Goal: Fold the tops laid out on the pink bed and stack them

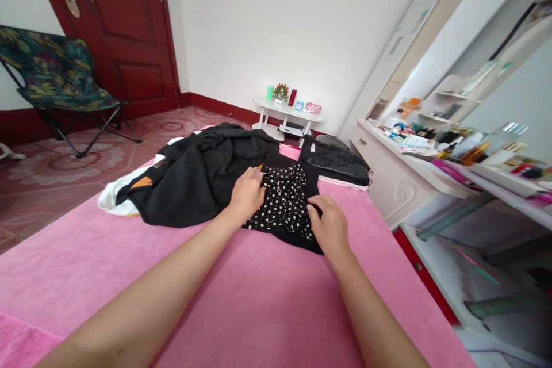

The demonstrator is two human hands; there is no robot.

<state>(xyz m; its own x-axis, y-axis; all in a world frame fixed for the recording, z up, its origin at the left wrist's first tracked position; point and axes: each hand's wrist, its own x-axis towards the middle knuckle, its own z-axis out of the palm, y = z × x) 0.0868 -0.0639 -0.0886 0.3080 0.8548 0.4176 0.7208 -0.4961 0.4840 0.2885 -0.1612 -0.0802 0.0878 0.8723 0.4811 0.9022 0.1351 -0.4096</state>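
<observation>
A black garment with white dots (282,198) lies folded on the pink bed cover (259,299), on top of plain black cloth (313,175). My left hand (248,194) is at its left edge, with fingers bent and closed on the fabric. At the right edge my right hand (330,227) has its thumb and fingers curled on the same garment. Some fingertips are hidden by the hands and cloth. Just left of my left hand, a crumpled black jacket (202,175) with white and orange parts is spread out.
Folded dark clothes (334,156) are stacked at the bed's far right corner. A small white table (288,109) holds a plant and several small items by the wall. A cluttered dressing table (414,167) stands right; a folding chair (56,80) stands left near the red door (116,23).
</observation>
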